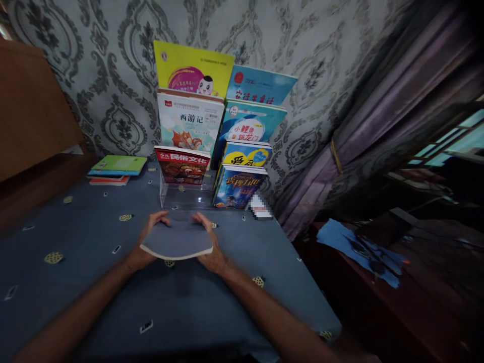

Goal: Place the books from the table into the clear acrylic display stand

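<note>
Between my two hands a book (177,239) with a plain greyish cover is held above the table, its pages bowed along the near edge. My left hand (148,239) grips its left side, and my right hand (212,247) grips the right side; the fingertips are slightly blurred. Just beyond the book stands a clear tiered rack (183,196). On its left side are a red book (183,165), a white book (191,121) and a yellow-green book (196,65). Blue books, including a dark blue one (239,187), fill its right side.
A small stack of books topped by a green one (119,165) lies at the back left of the table (94,302). A blurred-out white item (260,206) sits right of the rack. A purple curtain (363,131) and a blue cloth (359,252) are at the right.
</note>
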